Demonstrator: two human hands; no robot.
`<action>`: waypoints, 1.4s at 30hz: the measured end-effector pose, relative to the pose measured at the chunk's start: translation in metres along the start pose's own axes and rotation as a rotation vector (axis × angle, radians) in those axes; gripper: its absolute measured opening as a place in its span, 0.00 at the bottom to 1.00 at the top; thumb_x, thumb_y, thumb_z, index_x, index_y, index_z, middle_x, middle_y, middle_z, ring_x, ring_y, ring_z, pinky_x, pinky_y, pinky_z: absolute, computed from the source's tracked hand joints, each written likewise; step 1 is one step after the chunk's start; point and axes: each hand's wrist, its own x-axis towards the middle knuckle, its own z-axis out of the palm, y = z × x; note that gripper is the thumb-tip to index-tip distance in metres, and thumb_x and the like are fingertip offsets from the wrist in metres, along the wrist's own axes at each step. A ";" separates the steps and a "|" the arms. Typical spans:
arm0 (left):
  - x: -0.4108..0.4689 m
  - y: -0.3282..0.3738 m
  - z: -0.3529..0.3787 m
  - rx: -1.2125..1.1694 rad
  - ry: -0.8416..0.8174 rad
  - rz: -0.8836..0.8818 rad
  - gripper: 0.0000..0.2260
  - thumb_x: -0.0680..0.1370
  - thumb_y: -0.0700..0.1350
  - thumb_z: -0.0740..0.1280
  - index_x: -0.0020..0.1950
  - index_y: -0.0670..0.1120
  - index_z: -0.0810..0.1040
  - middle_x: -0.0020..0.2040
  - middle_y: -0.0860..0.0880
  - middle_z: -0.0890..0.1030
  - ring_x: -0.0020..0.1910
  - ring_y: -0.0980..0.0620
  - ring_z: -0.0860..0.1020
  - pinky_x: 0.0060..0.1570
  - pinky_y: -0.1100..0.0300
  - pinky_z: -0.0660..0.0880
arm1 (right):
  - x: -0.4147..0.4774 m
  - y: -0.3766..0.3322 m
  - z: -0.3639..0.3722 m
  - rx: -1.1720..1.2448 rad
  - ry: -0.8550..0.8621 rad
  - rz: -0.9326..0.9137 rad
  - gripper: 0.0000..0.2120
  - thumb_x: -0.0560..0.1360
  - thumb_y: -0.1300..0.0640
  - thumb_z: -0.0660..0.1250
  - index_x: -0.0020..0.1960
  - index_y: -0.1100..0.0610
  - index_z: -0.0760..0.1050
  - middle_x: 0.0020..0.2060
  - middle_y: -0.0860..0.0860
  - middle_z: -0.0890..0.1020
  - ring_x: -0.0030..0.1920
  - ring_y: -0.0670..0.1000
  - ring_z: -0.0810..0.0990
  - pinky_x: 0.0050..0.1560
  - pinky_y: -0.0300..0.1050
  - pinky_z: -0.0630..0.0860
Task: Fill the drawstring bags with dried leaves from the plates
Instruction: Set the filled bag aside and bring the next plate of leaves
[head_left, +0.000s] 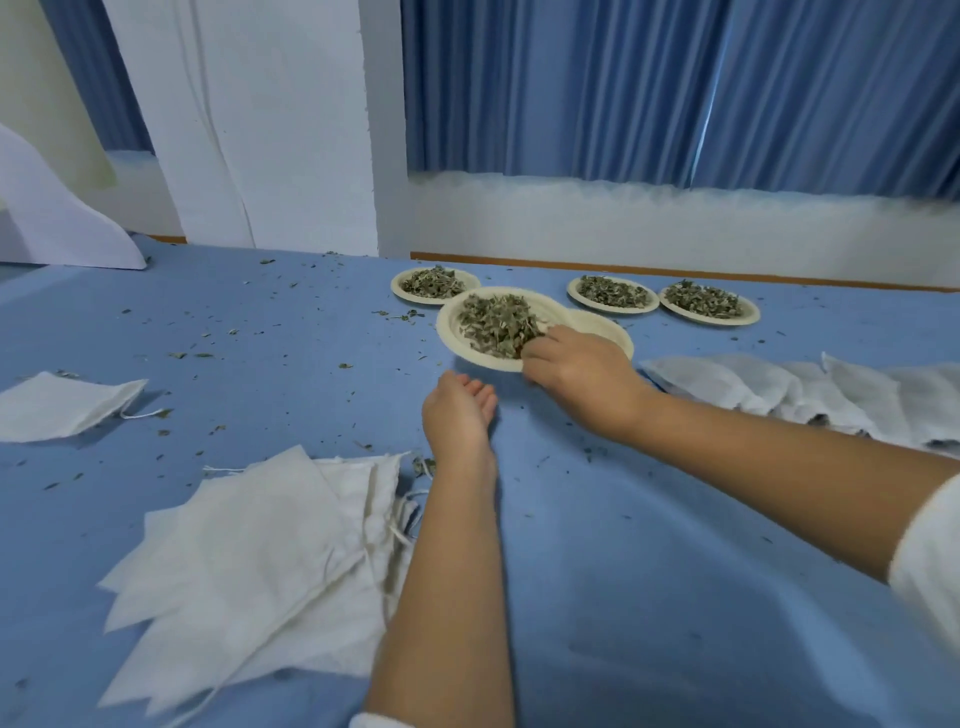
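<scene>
We see the right hand (576, 364) reaching onto the nearest plate (451, 332), its fingers curled down into the near right side of the pile of dried leaves (493, 322). The fingertips are buried, so we cannot tell whether it has actually taken hold of any. The left hand (460, 410) hovers just in front of that plate's near rim, palm turned up and loosely cupped, with nothing in it. The plate overlaps an empty plate (610, 328) on its right. Three more plates of leaves stand along the far edge of the table (597, 597): one (399, 285) just behind the nearest plate and two (574, 291) (750, 314) side by side farther right. A fanned stack of flat drawstring bags (249, 561) lies toward the near left corner, beside the left forearm. A single bag (57, 405) lies at the left edge, and a rumpled heap of bags (779, 389) lies toward the right edge behind the right forearm. Leaf crumbs (208, 332) are scattered over the blue tabletop.
</scene>
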 end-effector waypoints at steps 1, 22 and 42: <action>-0.004 0.000 -0.001 0.038 0.009 0.029 0.12 0.83 0.44 0.56 0.56 0.38 0.76 0.50 0.44 0.79 0.45 0.51 0.79 0.40 0.63 0.77 | -0.015 -0.005 -0.007 0.011 0.004 -0.019 0.09 0.63 0.74 0.70 0.39 0.63 0.78 0.39 0.59 0.81 0.38 0.60 0.79 0.27 0.49 0.73; -0.058 -0.025 -0.032 1.170 -0.123 0.378 0.14 0.79 0.41 0.62 0.65 0.43 0.74 0.58 0.45 0.78 0.55 0.45 0.77 0.45 0.58 0.69 | -0.153 -0.027 -0.068 0.487 -0.192 0.232 0.06 0.73 0.66 0.64 0.42 0.57 0.70 0.50 0.54 0.80 0.54 0.49 0.76 0.50 0.43 0.71; -0.061 -0.026 -0.028 1.416 -0.189 0.453 0.17 0.82 0.38 0.52 0.71 0.39 0.67 0.70 0.39 0.71 0.67 0.43 0.70 0.63 0.55 0.64 | 0.064 -0.094 -0.033 0.896 -0.606 0.558 0.19 0.76 0.42 0.67 0.45 0.57 0.84 0.39 0.48 0.85 0.44 0.47 0.83 0.45 0.39 0.77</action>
